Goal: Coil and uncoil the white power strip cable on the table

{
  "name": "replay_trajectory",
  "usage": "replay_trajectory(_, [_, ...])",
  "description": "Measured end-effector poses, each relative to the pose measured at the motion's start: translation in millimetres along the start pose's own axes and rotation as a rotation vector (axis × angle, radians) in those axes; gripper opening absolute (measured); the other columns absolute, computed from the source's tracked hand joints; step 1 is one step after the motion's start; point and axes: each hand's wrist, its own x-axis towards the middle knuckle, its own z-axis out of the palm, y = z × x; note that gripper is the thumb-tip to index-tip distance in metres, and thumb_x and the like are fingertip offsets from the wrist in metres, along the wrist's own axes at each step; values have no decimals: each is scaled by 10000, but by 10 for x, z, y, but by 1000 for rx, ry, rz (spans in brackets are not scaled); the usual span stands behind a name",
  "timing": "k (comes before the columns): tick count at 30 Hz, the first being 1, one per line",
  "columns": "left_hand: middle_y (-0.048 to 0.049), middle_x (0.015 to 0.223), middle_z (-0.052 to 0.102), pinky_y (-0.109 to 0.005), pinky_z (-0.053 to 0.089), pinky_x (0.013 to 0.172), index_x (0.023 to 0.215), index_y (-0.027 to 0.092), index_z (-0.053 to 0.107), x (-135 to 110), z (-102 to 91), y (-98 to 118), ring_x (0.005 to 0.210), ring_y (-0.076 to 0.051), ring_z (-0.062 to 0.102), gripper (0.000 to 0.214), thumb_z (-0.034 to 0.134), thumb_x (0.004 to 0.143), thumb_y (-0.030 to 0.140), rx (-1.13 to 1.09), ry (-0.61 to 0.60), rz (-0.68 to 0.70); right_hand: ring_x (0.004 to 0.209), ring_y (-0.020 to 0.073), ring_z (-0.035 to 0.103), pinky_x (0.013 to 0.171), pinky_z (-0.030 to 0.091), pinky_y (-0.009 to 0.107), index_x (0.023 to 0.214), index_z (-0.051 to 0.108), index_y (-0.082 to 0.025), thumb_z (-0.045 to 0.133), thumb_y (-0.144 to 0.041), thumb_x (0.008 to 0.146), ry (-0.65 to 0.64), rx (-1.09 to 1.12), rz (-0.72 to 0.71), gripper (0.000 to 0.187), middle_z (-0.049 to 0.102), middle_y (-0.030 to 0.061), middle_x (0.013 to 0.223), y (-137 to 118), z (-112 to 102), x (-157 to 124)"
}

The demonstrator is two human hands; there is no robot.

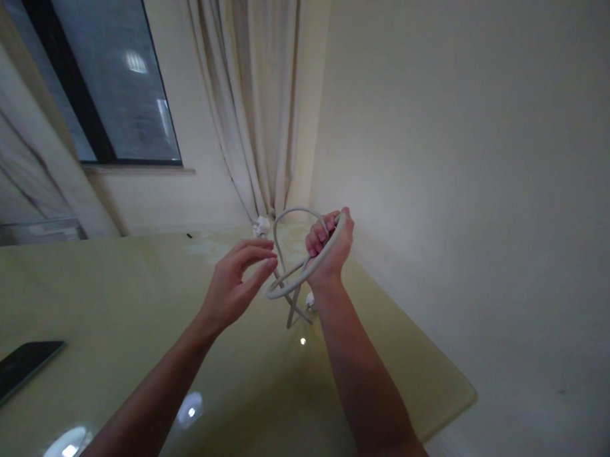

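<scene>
My right hand (331, 249) is closed around a looped pale cable (298, 281), with fingers curled and thumb up. Loops of the cable hang to the left of that fist and cross one another below it. Just left of the loops is my left hand (240, 279), its fingers bent and a gap showing between thumb and forefinger; nothing is seen in it. A white plug-like piece (260, 227) appears beyond the left fingertips. Another small white piece (310, 301) shows beside my right wrist, partly hidden by it.
Both hands are above a glossy yellowish table (405, 365) that reflects lights. A dark flat object (17, 372) lies at its left, and a tiny black bit (189, 236) near the far edge. Behind are a curtain (250, 93), a window (120, 69) and a plain right-hand wall (467, 167).
</scene>
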Motion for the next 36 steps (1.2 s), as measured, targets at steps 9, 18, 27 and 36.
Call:
replay_trajectory(9, [-166,1298,704,-492,462,1133,1203,174,750,-191,169,21,1265,-311,641,776,137,1102,640,-159,-186,136,394,62,228,376,206,187,738,334,-243,429,-439,1052,84,161,115,381,320,-106,548,11,79,-49])
replay_trajectory(18, [-110,1180,725,-425,581,970,1530,268,368,-234,476,-45,1066,-248,750,752,802,923,366,-517,-300,-275,412,63,283,418,280,177,789,396,-242,408,-370,1086,259,221,-17,323,363,-109,600,43,-64,188])
replay_trajectory(27, [-216,1603,513,-405,643,892,1731,323,111,-202,228,-161,1155,-253,749,1014,664,899,149,-210,-481,-214,447,64,348,479,364,170,831,421,-244,416,-369,1077,398,61,-118,276,381,-112,643,148,-272,478])
replay_trajectory(36, [-78,1268,801,-461,562,1098,1250,249,766,-18,-100,-225,1220,-245,737,468,435,966,79,247,-360,101,452,35,413,489,404,146,861,504,-220,463,-295,1106,434,193,-46,259,433,-117,650,-53,-401,547])
